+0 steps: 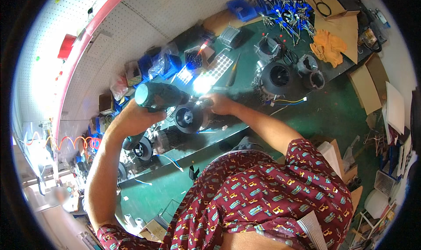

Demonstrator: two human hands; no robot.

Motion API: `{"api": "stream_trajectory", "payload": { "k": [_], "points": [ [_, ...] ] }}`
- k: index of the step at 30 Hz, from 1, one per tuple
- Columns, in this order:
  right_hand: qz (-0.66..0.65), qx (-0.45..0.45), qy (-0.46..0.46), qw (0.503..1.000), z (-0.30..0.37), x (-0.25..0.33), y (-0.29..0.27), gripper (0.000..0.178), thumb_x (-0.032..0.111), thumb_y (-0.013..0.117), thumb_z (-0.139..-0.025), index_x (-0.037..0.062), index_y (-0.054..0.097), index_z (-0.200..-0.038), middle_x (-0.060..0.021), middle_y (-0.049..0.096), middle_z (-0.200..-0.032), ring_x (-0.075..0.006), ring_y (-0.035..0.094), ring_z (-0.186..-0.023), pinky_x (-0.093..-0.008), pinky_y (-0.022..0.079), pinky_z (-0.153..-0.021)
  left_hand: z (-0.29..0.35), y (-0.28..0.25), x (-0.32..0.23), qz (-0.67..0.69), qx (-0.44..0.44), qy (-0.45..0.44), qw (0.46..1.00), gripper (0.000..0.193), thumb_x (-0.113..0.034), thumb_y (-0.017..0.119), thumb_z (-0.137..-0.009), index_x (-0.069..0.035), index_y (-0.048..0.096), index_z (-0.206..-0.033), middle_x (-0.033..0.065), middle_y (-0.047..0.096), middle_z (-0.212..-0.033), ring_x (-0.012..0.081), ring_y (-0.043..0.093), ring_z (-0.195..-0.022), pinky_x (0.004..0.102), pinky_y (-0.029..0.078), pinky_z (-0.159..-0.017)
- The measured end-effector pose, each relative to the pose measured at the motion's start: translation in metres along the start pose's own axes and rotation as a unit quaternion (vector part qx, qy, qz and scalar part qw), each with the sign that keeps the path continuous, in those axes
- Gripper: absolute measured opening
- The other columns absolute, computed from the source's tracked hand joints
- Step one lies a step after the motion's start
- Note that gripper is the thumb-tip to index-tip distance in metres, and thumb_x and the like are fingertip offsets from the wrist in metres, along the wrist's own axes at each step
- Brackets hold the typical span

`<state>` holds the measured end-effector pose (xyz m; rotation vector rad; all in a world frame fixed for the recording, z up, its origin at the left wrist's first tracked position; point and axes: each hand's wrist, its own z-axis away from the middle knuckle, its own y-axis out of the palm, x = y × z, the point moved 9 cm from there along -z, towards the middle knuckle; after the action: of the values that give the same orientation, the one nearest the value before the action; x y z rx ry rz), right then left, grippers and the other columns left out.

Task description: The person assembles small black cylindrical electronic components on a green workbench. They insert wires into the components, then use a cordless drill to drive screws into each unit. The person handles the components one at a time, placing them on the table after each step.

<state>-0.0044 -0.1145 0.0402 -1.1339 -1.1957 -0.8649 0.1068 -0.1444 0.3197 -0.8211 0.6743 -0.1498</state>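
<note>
My left hand (136,117) is wrapped round the grip of a dark green cordless drill (160,95). The drill lies roughly level, its nose pointing right over a motor with a round black cover (188,117) on the bench. My right hand (218,104) is closed at the far right side of that motor, close to the drill's nose. Its fingertips pinch something too small to make out. Left of the motor sits another one with a black fan (142,148), partly below the drill's base.
A dark green workbench (245,89) runs across. Farther right stand a large black-shrouded motor (279,75) and grey housings (308,64). Behind lie a white tray with round holes (220,67), blue bins (172,65), a heap of blue-and-white wire connectors (287,15) and orange gloves (329,47).
</note>
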Motion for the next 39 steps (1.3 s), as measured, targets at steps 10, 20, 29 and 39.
{"api": "stream_trajectory", "payload": {
  "k": [10,20,29,39],
  "points": [
    [-0.064,0.002,-0.004,0.998,-0.002,-0.01,0.007,0.058,0.013,0.078,-0.071,-0.0007,0.063,-0.126,-0.0224,0.068,-0.12,-0.0276,0.066,-0.109,-0.0352,0.049,-0.096,0.003,0.001,-0.001,-0.016,0.001,-0.043,0.999,0.038,-0.01,0.072,-0.082,-0.007,0.064,-0.119,0.0084,0.07,-0.104,0.0204,0.063,-0.092,0.0345,0.051,-0.087],
    [-0.02,-0.012,-0.033,0.999,0.002,0.002,0.005,0.058,0.017,0.081,-0.072,0.0007,0.064,-0.126,-0.0221,0.067,-0.121,-0.0268,0.066,-0.109,-0.0372,0.05,-0.094,0.012,0.0,-0.008,0.037,-0.022,0.027,0.999,0.036,-0.008,0.072,-0.083,-0.004,0.062,-0.117,0.0034,0.065,-0.099,0.0156,0.056,-0.089,0.0332,0.049,-0.081],
    [-0.446,-0.133,0.182,0.866,0.057,-0.036,-0.068,0.031,0.004,0.053,-0.095,-0.0003,0.056,-0.125,-0.014,0.064,-0.114,-0.0262,0.064,-0.107,-0.0449,0.056,-0.091,0.055,-0.01,0.022,0.095,-0.144,-0.093,0.981,0.046,-0.026,0.077,-0.084,-0.006,0.064,-0.124,0.0095,0.069,-0.116,0.0177,0.061,-0.106,0.0343,0.048,-0.093],
    [-0.503,-0.218,0.124,0.827,0.129,0.055,-0.088,0.015,0.005,0.063,-0.094,0.0032,0.062,-0.109,-0.0112,0.071,-0.099,-0.0206,0.071,-0.088,-0.0295,0.061,-0.068,0.125,0.061,0.088,0.271,-0.206,-0.123,0.932,0.031,-0.011,0.075,-0.085,-0.004,0.066,-0.113,0.0047,0.067,-0.097,0.0158,0.062,-0.082,0.0318,0.051,-0.074]
  ]
}}
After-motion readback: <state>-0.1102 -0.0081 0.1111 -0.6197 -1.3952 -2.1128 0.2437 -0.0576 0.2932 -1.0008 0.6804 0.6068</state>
